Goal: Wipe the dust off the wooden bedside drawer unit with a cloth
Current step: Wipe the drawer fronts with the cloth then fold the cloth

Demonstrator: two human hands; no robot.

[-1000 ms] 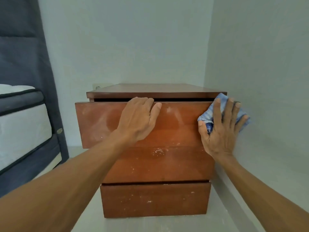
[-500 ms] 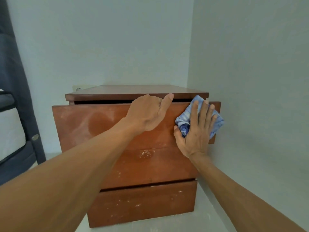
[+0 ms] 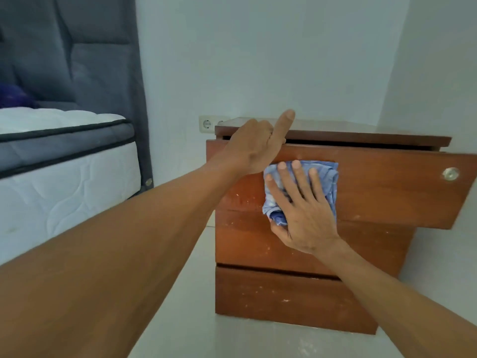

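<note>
While both bare forearms reached in from the lower edge of the frame, noted white tiled floor (image 3: 196,329) below them. Right hand (image 3: 302,215) lay flat, fingers (image 3: 296,182) spread, pressing a crumpled blue cloth (image 3: 324,177) against the front of the upper drawer (image 3: 387,189); not clenched, cloth pinned under the palm and partly gathered by the thumb at its lower left corner. Left hand (image 3: 254,148) gripped the top edge of that drawer front near its left end, fingers curled over the lip and out of sight, thumb raised and pointing up. Hands nearly touching, left just above and left of right.

Drawer unit (image 3: 258,244) stood on the floor in the room corner, reddish-brown wood. Upper drawer pulled out, tilted, its right end nearer the camera, dark gap showing beneath the top panel (image 3: 348,130). Round metal fitting (image 3: 450,173) seen near the right end of the drawer front. Pale specks and smears recorded on the lower drawer (image 3: 284,295) and on the panel between the drawers.

Further left, white quilted mattress (image 3: 64,187) with dark trim, grey padded headboard (image 3: 77,52) behind it. White wall socket (image 3: 207,124) just left of the unit's top, on the pale back wall (image 3: 258,60).
</note>
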